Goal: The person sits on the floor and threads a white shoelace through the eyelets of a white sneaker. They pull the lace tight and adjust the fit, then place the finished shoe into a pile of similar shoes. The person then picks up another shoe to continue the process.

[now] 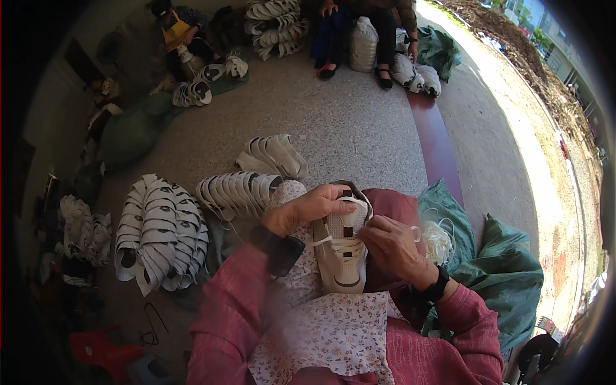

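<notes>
A beige and white shoe upper [340,263] lies over my lap, toe toward me, with white lace crossed over its lower part. My left hand [314,208] grips the upper's far end, its thumb resting on the tongue [348,215] and its fingers bent over the collar. At the upper's right edge, my right hand [394,247] has its fingertips pinched together on the white shoelace [416,233], which loops out beside the knuckles. A free lace end [319,242] sticks out on the left side. The exact pinch point is hidden by the fingers.
Stacked shoe uppers [160,231] stand at left, with another row [237,192] beside my knee. White laces [439,242] lie on a green sack [507,276] at right. A red stool [106,350] is at lower left. Two other people [179,35] sit across the floor among more uppers.
</notes>
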